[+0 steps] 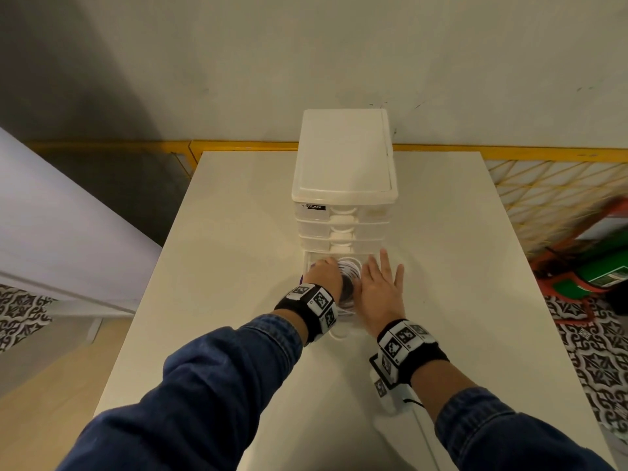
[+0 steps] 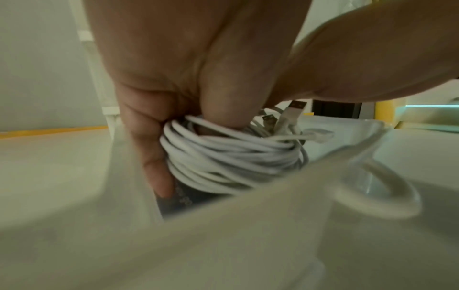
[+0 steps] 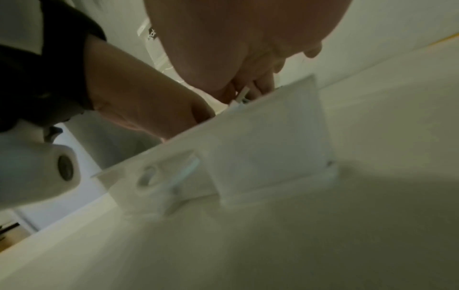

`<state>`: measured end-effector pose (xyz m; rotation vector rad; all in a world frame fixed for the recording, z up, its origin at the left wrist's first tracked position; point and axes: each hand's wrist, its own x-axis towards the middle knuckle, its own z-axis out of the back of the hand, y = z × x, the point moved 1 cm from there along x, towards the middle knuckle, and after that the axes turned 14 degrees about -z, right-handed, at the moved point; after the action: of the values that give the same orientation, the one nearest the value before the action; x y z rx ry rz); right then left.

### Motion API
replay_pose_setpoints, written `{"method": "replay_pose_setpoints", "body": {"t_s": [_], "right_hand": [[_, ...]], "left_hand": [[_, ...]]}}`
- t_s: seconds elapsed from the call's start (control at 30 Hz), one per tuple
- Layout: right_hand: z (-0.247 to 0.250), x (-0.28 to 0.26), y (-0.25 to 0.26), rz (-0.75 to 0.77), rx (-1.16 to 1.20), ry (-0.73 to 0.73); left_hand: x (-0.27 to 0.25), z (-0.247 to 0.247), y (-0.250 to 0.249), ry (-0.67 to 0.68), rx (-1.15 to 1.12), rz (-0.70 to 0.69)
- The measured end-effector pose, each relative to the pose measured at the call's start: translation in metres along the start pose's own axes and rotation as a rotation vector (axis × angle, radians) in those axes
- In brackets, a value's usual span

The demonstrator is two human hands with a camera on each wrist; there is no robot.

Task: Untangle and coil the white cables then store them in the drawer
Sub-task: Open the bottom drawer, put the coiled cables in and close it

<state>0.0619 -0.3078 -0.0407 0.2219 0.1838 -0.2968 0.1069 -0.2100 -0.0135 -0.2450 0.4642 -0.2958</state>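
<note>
Drawer (image 2: 223, 225) front wall nearest; inside drawer, left hand (image 2: 174, 82) pinches white cables (image 2: 231, 157); right hand (image 1: 380, 287) spread above. Risk: coil springs loose on release, blocks closing.

White cables (image 2: 231, 157): wound into one thick round coil of many loops, strands bunched and overlapping. Coil sits low inside the open bottom drawer (image 1: 307, 263), against its left side. Several plug ends (image 2: 294, 111) stick up from the far side of the coil, one a flat USB-type connector. Drawer: translucent white plastic, pulled out forward from a small stacked drawer unit (image 1: 343, 185) on the counter; a round pull loop (image 2: 380, 188) on its front wall.
</note>
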Motion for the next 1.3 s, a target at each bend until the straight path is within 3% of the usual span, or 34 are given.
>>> {"method": "replay_pose_setpoints", "body": {"t_s": [0.2,0.37,0.47,0.57,0.7,0.87,0.97,1.2,1.3], "right_hand": [[-0.003,-0.013,-0.014,-0.004,0.061,0.007],[-0.003,-0.017,-0.013,0.249,0.079,-0.009],[-0.011,-0.021,-0.015,0.305,0.023,0.011],[-0.014,-0.02,-0.017,0.307,-0.062,-0.022],[-0.011,-0.017,-0.013,0.257,-0.16,0.044],[-0.01,-0.029,-0.015,0.279,-0.175,0.033],[-0.011,-0.033,-0.018,0.377,-0.199,0.08],[-0.016,-0.026,-0.022,0.424,-0.313,0.103],[-0.012,-0.018,-0.021,0.437,-0.312,0.086]], "left_hand": [[-0.003,0.0,0.004,-0.111,-0.108,-0.046],[-0.008,0.016,0.013,-0.099,-0.128,-0.137],[-0.013,0.028,0.023,-0.152,-0.249,-0.192],[-0.026,0.051,0.037,-0.261,-0.297,-0.152],[-0.037,0.093,0.058,-0.513,-0.329,-0.053],[-0.034,0.139,0.057,-0.796,-0.425,-0.079],[-0.026,0.154,0.039,-0.741,-0.478,-0.138],[-0.01,0.153,0.022,-0.364,-0.552,-0.18],[-0.014,0.153,0.02,-0.332,-0.53,-0.172]]}}
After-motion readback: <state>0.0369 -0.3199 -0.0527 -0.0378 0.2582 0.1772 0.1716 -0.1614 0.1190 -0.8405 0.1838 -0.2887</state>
